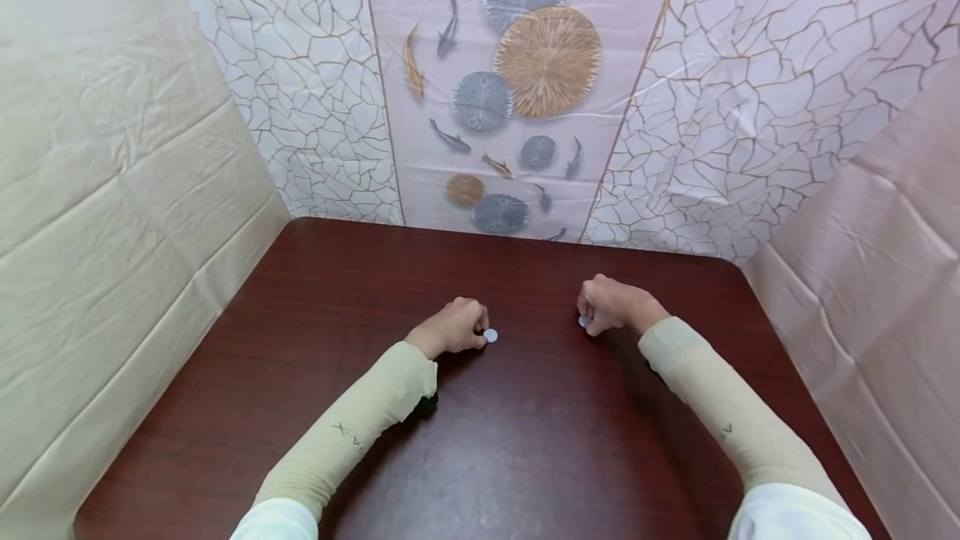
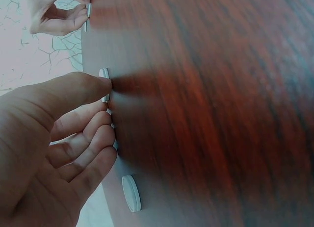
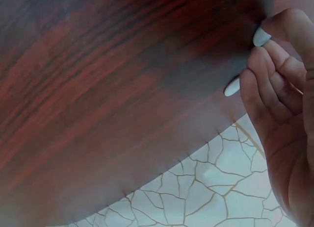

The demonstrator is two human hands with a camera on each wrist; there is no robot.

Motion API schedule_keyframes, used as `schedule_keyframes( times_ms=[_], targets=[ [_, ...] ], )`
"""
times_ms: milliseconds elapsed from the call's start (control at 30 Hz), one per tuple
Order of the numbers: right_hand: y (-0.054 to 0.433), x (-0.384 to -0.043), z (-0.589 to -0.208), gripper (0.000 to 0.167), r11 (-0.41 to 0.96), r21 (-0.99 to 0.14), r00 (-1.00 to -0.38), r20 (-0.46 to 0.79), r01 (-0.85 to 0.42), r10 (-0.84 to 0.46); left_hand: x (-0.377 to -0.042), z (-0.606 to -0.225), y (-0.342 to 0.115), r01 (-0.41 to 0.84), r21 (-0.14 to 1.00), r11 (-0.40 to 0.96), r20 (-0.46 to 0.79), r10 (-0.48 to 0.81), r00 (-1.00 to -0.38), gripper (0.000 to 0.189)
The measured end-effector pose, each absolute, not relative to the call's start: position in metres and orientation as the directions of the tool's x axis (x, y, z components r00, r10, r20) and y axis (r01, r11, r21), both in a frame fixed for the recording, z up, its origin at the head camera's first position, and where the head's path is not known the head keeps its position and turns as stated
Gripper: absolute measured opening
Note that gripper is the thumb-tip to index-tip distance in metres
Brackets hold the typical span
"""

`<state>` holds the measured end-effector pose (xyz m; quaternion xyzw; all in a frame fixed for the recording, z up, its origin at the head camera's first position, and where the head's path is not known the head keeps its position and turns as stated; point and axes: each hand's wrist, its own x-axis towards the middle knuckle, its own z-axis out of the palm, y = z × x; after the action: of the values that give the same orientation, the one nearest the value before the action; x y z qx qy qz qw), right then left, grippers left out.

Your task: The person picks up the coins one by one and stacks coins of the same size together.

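Observation:
My left hand (image 1: 454, 327) pinches a small flat white disc (image 1: 491, 335) at the table surface, thumb and forefinger at its edge. A second white disc (image 2: 131, 193) rests on the table beside the little finger in the left wrist view; the head view does not show it. Across a gap to the right, my right hand (image 1: 613, 304) pinches another white disc (image 1: 583, 321) between thumb and forefinger. Beyond its curled fingers, the right wrist view shows one more white disc (image 3: 232, 86) lying on the wood.
The dark red wooden table (image 1: 465, 473) has rounded far corners. Behind it hangs a patterned cloth (image 1: 495, 132) with fish and round motifs. Plain pale cloths (image 1: 112, 190) line both sides. A dark object (image 1: 426, 405) sits under the left wrist.

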<state>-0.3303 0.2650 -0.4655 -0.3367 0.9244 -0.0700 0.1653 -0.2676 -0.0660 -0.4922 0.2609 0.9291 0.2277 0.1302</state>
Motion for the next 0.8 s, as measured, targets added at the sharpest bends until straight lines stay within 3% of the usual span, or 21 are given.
schedule_keyframes(
  times_ms=[267, 567, 800],
  targets=[
    [0.2625, -0.3309, -0.4663, 0.020, 0.769, -0.187, -0.721, -0.269, -0.611, -0.639, -0.2682, -0.4921, -0.0675, 0.428, 0.499, 0.754, -0.129, 0.552, -0.824, 0.015],
    [0.2583, -0.3313, -0.4676, 0.041, 0.740, -0.083, -0.700, -0.270, -0.667, -0.661, -0.2664, -0.4904, -0.0666, 0.424, 0.489, 0.762, -0.131, 0.545, -0.828, 0.015],
    [0.2598, -0.3317, -0.4709, 0.035, 0.758, -0.097, -0.716, -0.272, -0.645, -0.643, -0.2668, -0.4910, -0.0669, 0.440, 0.476, 0.762, -0.122, 0.552, -0.825, 0.015]
  ],
)
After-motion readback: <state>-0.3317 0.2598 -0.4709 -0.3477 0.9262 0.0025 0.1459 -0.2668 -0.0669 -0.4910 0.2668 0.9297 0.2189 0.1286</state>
